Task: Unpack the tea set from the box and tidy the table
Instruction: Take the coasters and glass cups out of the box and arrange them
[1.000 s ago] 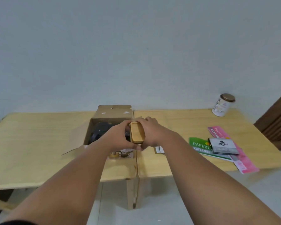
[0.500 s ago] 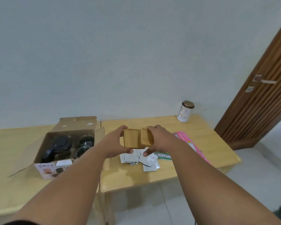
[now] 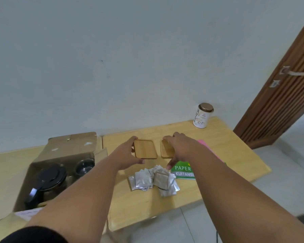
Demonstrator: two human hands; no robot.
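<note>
Head view: pale wooden bench point(image 3: 226, 155) carries an open brown cardboard box point(image 3: 63, 155) holding a dark-lidded glass teapot point(image 3: 49, 179). Right of it, left hand point(image 3: 128, 155) fingers grip one flat rectangular bamboo tray point(image 3: 145, 149); right hand point(image 3: 181, 148) fingers hold a second bamboo tray point(image 3: 166, 151) alongside, above silver foil sachets point(image 3: 153, 179).

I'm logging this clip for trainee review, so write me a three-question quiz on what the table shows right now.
1. True or false: the black-lidded teapot is still inside the cardboard box.
2. What does each hand, left hand and right hand, hold?
3. The foil sachets lie: A) in the box B) on the table, nearer the person than the trays C) beside the tin.

Key: 1 true; 2 a wooden tray each; 3 B.
</note>
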